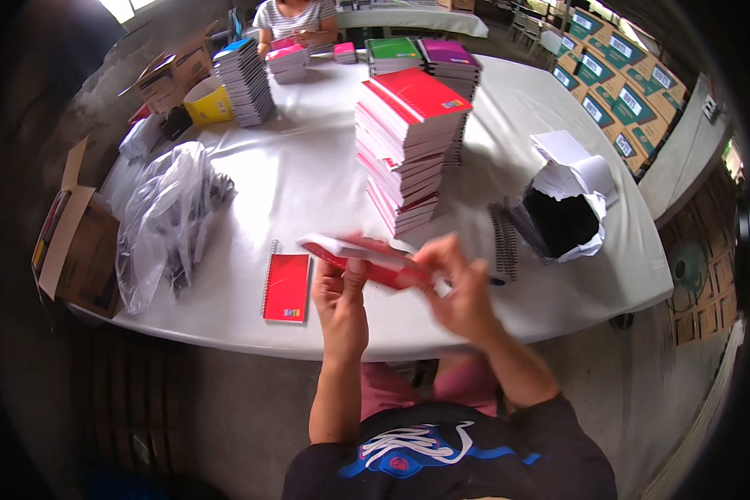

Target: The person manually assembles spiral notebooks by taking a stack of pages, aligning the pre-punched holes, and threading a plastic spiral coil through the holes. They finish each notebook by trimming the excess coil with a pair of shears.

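My left hand [342,304] grips a red-covered notebook [381,271] above the near part of the table, its thumb pressed on the near side. The notebook is tilted with its page edges showing, and it is smeared by motion. At its right end is my right hand [462,292], fingers bent and blurred, so whether they grip it cannot be made out. A red spiral notebook [287,287] lies flat on the table to the left of my left hand. Beyond my hands rises a tall stack of red notebooks [417,104], somewhat uneven.
Wire spiral coils [505,239] lie at the right, beside a white-wrapped bundle of black coils [562,223]. Clear plastic bags [162,225] and an open cardboard box [79,246] are on the left. Green and purple notebook stacks [394,52] stand farther back. Across the table sits another person [296,21].
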The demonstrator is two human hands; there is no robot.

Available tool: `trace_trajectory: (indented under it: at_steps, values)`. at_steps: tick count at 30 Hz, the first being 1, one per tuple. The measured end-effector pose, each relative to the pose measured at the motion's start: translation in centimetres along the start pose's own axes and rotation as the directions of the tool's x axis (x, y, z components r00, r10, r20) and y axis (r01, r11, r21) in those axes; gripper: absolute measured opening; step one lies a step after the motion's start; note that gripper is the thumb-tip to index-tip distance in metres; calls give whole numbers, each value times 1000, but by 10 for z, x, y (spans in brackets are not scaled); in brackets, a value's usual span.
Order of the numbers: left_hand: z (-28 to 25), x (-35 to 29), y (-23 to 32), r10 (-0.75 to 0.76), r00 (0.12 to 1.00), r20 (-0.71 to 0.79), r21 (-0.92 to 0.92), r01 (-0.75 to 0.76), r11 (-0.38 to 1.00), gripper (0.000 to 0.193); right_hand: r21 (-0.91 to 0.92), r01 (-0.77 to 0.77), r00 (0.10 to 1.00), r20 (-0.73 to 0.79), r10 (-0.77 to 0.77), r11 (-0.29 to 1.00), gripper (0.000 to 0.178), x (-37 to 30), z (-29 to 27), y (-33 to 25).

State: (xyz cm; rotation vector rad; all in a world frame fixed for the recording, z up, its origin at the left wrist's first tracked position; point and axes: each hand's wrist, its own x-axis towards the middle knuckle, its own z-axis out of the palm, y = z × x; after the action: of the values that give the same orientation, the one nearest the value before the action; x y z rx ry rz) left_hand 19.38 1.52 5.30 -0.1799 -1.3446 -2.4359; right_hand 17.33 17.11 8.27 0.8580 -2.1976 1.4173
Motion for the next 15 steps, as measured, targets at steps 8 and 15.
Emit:
trace_trajectory:
  at_steps: [8, 15]
  values:
    - [-26, -25, -15, -147, 925, 350, 910, -373, -181, 10, -472, -413, 908, -152, 390, 779, 42, -13, -74, 160]
    - [-27, -48, -57, -32, 973, 230, 945, -231, -230, 62, -905, -325, 816, -121, 565, 276, 39, -27, -90, 234]
